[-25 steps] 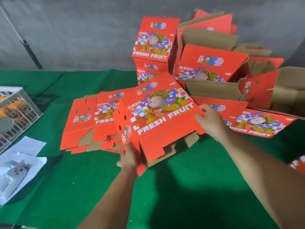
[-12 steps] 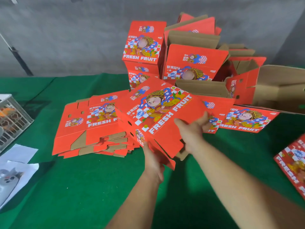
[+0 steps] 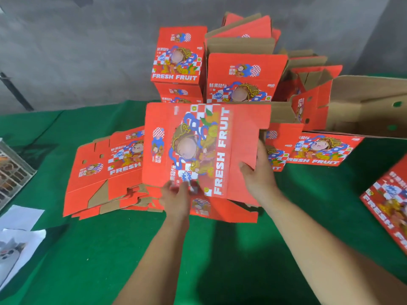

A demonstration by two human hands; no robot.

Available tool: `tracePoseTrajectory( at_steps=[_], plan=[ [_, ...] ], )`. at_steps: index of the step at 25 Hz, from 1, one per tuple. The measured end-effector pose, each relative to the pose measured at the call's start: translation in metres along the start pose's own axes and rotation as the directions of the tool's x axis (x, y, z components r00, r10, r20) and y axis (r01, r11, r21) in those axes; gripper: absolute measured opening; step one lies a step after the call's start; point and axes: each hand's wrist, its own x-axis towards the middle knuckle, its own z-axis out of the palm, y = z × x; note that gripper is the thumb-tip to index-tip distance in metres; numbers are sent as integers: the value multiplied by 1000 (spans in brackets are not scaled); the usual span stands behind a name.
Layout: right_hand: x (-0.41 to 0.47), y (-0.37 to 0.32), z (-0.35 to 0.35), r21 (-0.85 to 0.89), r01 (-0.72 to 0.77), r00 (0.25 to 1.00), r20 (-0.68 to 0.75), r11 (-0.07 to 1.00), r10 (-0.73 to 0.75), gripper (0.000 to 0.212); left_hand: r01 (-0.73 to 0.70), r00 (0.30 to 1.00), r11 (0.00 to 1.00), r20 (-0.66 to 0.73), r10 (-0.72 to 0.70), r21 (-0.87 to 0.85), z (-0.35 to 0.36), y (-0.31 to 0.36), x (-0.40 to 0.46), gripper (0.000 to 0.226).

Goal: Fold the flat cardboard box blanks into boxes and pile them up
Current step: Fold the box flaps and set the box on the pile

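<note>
In the frame's centre, the left hand (image 3: 176, 198) pinches the red blank (image 3: 204, 148) at its lower edge while the right hand (image 3: 256, 172) grips its right flap, likely holding it raised off the green desk (image 3: 110, 249) to open it. The flat stack (image 3: 105, 172) lies centre-left within reach, and folded boxes (image 3: 178, 56) pile up at top centre.

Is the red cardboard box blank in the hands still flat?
Mostly flat: the red cardboard box blank shows one broad printed face, though the lower panel bends.
</note>
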Motion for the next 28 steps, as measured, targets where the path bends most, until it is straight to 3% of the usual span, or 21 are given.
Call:
tracePoseTrajectory(
  at_steps=[2,4,6,9,14,16,18,20,23,25,28],
  plan=[
    [4,-3,-5,-152,94,994,76,984,-83,79,-188,982,967,42,184,170,13,9,1,48],
    [11,-9,-12,-269,166,981,140,949,-133,80,-396,914,896,173,366,201,21,15,7,48],
    [20,-19,-25,-334,219,968,195,917,-161,79,-523,850,821,217,481,229,21,27,16,58],
    [36,-43,-51,-545,319,948,173,775,-268,77,-605,791,733,131,598,311,8,57,34,87],
    [52,-79,-74,-684,462,886,339,564,-316,56,-705,709,647,308,635,289,-33,79,54,96],
    [56,-92,-76,-590,525,848,428,613,-313,48,-715,699,634,307,646,295,-32,76,50,92],
    [63,-105,-78,-524,576,808,485,627,-336,43,-660,750,698,285,597,277,-28,77,46,95],
    [71,-109,-78,-559,624,779,503,546,-375,37,-631,747,771,337,573,86,-25,81,43,70],
    [70,-106,-69,-701,547,837,461,457,-295,37,-646,687,762,393,610,-54,-18,70,32,34],
    [60,-96,-56,-735,554,833,489,391,-260,36,-611,692,783,399,602,-121,-10,60,22,36],
    [36,-74,-41,-663,655,755,552,362,-354,27,-523,759,826,326,563,-210,-7,40,19,37]
  ],
)
